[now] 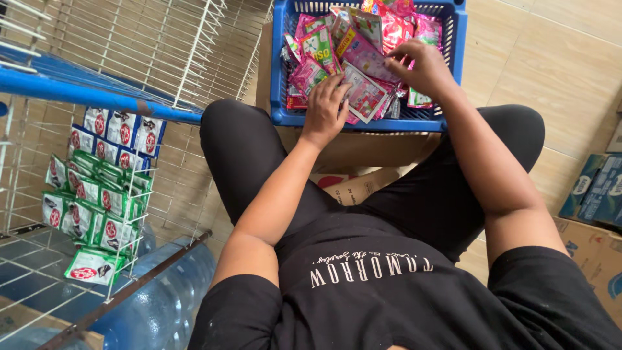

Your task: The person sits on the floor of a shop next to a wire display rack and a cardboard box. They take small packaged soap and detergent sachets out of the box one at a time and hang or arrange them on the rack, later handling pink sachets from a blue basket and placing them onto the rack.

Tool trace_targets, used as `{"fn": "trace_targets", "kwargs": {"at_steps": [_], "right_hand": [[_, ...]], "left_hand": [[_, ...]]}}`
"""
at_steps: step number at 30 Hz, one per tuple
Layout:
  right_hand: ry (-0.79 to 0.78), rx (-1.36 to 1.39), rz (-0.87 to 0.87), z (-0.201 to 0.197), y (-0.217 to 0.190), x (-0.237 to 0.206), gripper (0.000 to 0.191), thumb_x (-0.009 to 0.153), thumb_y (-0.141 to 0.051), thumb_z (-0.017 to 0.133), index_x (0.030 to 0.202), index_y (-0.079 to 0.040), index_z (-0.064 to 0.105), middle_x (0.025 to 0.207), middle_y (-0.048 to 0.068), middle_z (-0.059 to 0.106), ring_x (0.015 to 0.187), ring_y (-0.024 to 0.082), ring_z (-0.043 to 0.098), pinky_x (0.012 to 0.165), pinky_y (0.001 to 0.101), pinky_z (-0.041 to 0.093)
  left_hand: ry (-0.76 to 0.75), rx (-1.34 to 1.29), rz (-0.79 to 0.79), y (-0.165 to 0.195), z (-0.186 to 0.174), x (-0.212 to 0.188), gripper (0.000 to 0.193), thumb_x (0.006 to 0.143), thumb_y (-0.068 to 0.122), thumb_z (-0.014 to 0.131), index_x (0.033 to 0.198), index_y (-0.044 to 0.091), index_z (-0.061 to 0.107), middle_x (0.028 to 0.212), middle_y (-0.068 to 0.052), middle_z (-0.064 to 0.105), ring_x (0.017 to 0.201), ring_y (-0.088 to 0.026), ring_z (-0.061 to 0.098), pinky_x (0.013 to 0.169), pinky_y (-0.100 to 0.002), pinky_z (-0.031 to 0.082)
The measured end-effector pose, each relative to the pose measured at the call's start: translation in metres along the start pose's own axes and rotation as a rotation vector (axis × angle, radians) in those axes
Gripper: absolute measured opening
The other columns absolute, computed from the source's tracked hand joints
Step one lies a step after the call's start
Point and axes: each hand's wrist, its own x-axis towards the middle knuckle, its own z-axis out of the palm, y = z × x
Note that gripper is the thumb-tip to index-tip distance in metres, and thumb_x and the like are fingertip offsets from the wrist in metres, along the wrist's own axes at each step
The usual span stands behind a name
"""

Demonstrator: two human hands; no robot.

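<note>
the fingers of the left hand (326,110) lie spread and flat on top of the pink sachets (363,78), pressing on them rather than closed around any one; whether a packet is pinched beneath them cannot be told. the right hand (421,68) curls its fingertips onto the edge of a pink sachet near the middle of the pile, thumb tucked under, seeming to pinch it lightly. the sachets, pink, red and some green, are heaped loosely in a blue plastic basket (453,58) at the upper centre of the frame. the basket rests on a brown cardboard box (363,155), which sits between the person's knees in black trousers. both forearms run down from the basket toward the bottom of the frame, to a black shirt. at the left, a white wire rack (39,259) holds rows of green packets (97,214) and blue-and-white ones above them. under it, lower left, lie clear water jugs (168,291). cartons (596,188) stand at the right edge on the tiled floor (557,52).
</note>
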Motion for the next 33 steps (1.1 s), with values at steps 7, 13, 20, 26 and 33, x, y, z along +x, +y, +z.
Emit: {"fn": "trace_targets", "kwargs": {"at_steps": [7, 13, 20, 26, 33], "right_hand": [[0.096, -0.196, -0.043, -0.005, 0.012, 0.007, 0.046, 0.094, -0.022, 0.082, 0.135, -0.006, 0.067, 0.138, 0.020, 0.061, 0.128, 0.037, 0.058, 0.104, 0.0470, 0.047], [-0.201, -0.163, 0.035, -0.006, 0.009, 0.022, 0.086, 0.083, -0.024, 0.081, 0.161, -0.014, 0.044, 0.166, 0.018, 0.039, 0.149, 0.037, 0.040, 0.120, 0.0515, 0.036], [-0.094, -0.373, 0.008, 0.005, -0.006, 0.024, 0.088, 0.073, -0.014, 0.083, 0.154, -0.015, 0.048, 0.151, 0.021, 0.049, 0.140, 0.040, 0.047, 0.112, 0.0585, 0.032], [0.169, -0.347, -0.165, 0.003, 0.008, 0.028, 0.037, 0.094, -0.006, 0.073, 0.130, -0.014, 0.068, 0.111, 0.012, 0.074, 0.105, 0.032, 0.069, 0.111, 0.0537, 0.037], [0.282, 0.236, 0.039, -0.023, 0.042, 0.014, 0.020, 0.103, 0.002, 0.067, 0.122, -0.002, 0.069, 0.097, 0.002, 0.070, 0.085, 0.009, 0.061, 0.074, 0.0260, 0.049]], "left_hand": [[-0.009, -0.011, 0.001, 0.001, 0.000, -0.001, 0.044, 0.092, 0.011, 0.070, 0.135, 0.012, 0.057, 0.147, -0.011, 0.052, 0.139, -0.032, 0.049, 0.120, -0.049, 0.036], [-0.010, -0.038, 0.008, 0.000, 0.001, -0.003, 0.043, 0.092, 0.010, 0.070, 0.134, 0.011, 0.058, 0.147, -0.011, 0.052, 0.140, -0.032, 0.049, 0.119, -0.048, 0.036], [-0.040, -0.030, -0.007, 0.000, 0.002, -0.001, 0.042, 0.092, 0.011, 0.071, 0.132, 0.010, 0.059, 0.146, -0.012, 0.052, 0.139, -0.032, 0.049, 0.119, -0.049, 0.035], [-0.027, -0.037, 0.000, 0.002, 0.000, 0.001, 0.041, 0.091, 0.009, 0.071, 0.131, 0.010, 0.060, 0.145, -0.011, 0.053, 0.139, -0.032, 0.049, 0.119, -0.049, 0.035], [-0.027, -0.042, 0.000, 0.001, -0.002, 0.001, 0.039, 0.091, 0.008, 0.070, 0.128, 0.010, 0.061, 0.145, -0.011, 0.054, 0.138, -0.031, 0.050, 0.119, -0.049, 0.036]]}}
